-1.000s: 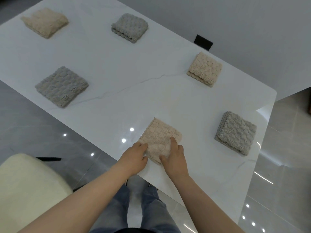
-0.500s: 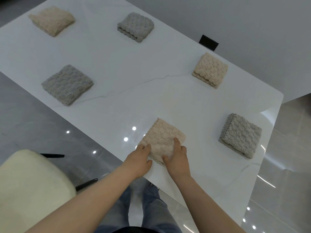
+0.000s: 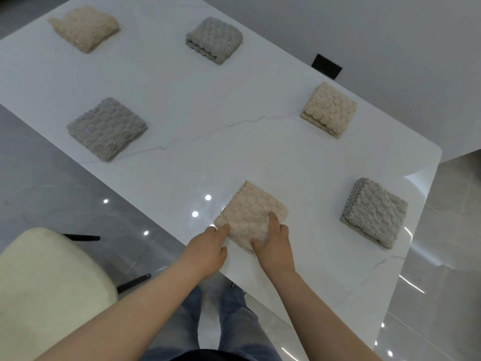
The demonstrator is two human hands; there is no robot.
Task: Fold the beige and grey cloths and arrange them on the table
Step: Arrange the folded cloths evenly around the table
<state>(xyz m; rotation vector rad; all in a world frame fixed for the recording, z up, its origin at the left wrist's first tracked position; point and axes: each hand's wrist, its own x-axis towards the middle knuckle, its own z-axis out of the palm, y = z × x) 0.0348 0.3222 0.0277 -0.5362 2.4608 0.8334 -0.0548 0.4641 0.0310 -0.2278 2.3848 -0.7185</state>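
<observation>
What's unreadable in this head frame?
Head view:
- Near beige cloth: front edge covered by left hand and right hand.
- Black rectangle beyond table: too small to identify.
- Cream chair: cut off by left frame edge.
- Left end of table: out of frame.

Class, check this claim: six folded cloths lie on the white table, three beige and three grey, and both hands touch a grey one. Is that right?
No. The head view shows the left hand and right hand touching the near beige cloth, not a grey one. The rest holds.
</observation>
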